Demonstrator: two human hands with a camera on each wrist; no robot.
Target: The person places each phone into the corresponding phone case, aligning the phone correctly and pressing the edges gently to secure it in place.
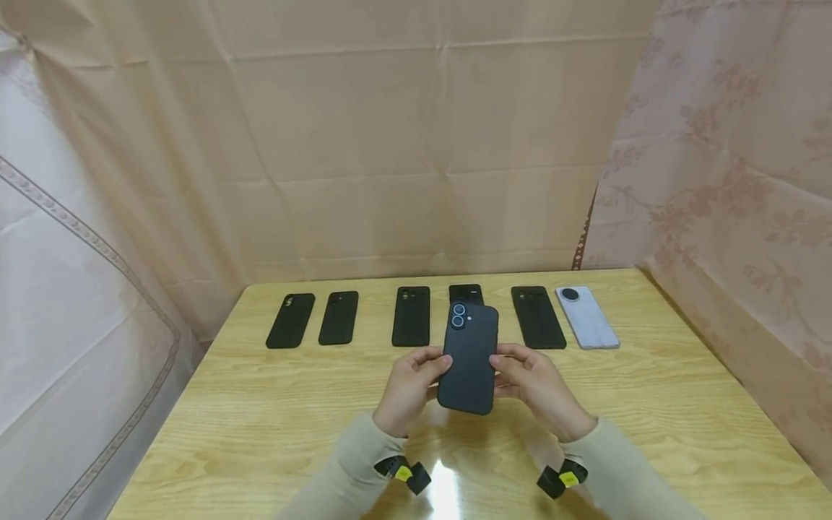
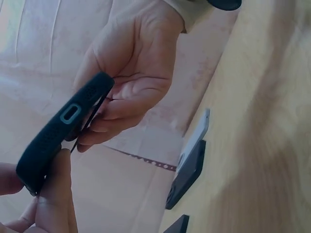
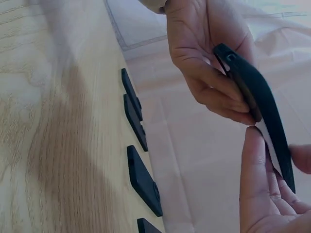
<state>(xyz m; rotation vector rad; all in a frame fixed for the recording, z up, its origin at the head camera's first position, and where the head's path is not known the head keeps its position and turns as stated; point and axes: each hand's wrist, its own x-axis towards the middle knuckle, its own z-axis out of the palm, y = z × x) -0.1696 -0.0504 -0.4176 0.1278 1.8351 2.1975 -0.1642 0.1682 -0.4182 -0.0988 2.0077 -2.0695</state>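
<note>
A phone in a dark case [image 1: 469, 365] is held up over the table, its back and two ringed camera lenses facing the head camera. My left hand [image 1: 406, 386] grips its left edge, thumb on the back and fingers underneath. On the opposite edge my right hand [image 1: 538, 386] pinches it the same way. The left wrist view shows the case's bottom end [image 2: 65, 124] with a port opening; a thin dark strip stands slightly apart from it beside the right hand's fingers [image 2: 119, 109]. From the right wrist, the dark side edge [image 3: 262, 97] shows, with a pale strip along its inner side.
Behind, in a row, lie several black phones or cases, among them ones at the far left [image 1: 290, 321], left of middle [image 1: 411, 318] and right [image 1: 539, 318]. The held phone partly covers another black one [image 1: 466, 293]. A white phone [image 1: 588, 318] ends the row. Curtains [image 1: 416, 159] hang around the wooden table [image 1: 260, 433].
</note>
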